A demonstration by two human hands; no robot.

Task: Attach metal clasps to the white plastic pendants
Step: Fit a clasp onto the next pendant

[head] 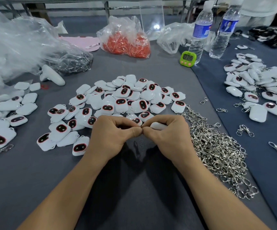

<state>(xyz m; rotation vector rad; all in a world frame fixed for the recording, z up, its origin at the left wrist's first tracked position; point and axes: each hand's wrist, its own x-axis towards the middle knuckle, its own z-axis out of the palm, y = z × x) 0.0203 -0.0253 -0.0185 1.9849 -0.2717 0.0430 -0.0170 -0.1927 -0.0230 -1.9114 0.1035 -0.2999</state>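
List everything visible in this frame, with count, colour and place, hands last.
pendants: many, white with dark faces, central heap, more far left and far right
pendant in hand: one, white, inside right hand
clasps: many, silver, pile right of the hands, strays further right
red bag: one, clear, red contents, back centre
dark bag: one, clear, dark metal contents, back left
timer: one, green, by the bottles
bottles: two, clear, blue labels, back right
controller: one, white, left
left hand: pinching, fingertips meeting the right
right hand: closed on the pendant
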